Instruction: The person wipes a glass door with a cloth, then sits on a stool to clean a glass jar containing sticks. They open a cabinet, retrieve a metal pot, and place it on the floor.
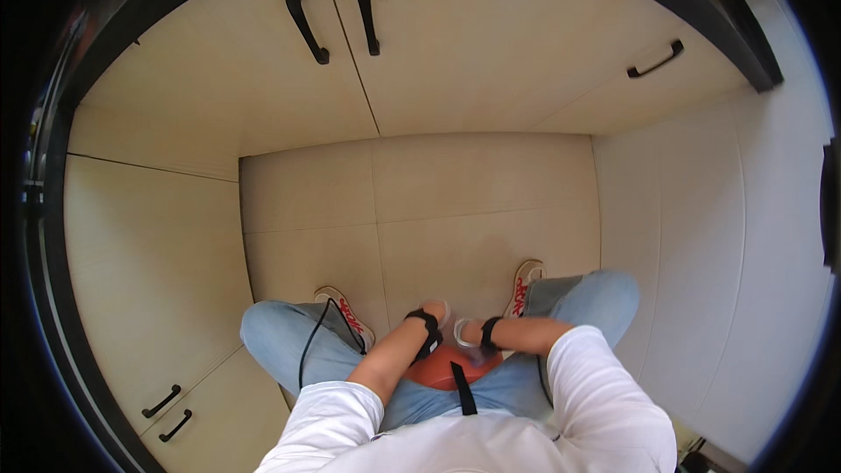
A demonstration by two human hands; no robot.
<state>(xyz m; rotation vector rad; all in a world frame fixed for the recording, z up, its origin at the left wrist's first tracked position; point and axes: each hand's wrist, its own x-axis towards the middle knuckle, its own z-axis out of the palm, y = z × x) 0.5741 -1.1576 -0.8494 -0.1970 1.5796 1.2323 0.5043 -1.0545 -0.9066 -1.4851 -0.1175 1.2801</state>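
Close together between my knees are my left hand point(435, 310) and my right hand point(466, 334). Both seem to be in thin clear plastic gloves, and a black band point(430, 335) is around each wrist. An orange-red rounded object point(437, 371), perhaps a plastic stool or basin, shows between my thighs just below the hands. Something clear and blurred point(483, 358) lies over its right part, near my right hand. My fingers are mostly hidden or blurred, so I cannot tell what they hold. A black strap point(463, 387) hangs down over the orange-red surface.
Pale wood cabinets point(499, 46) with black handles point(368, 13) stand ahead and at left, under a dark counter edge point(723, 20). A white panelled surface point(696, 223) bounds the right. My shoes point(345, 315) rest on beige floor tiles point(433, 190); a black cable point(312, 335) crosses my left leg.
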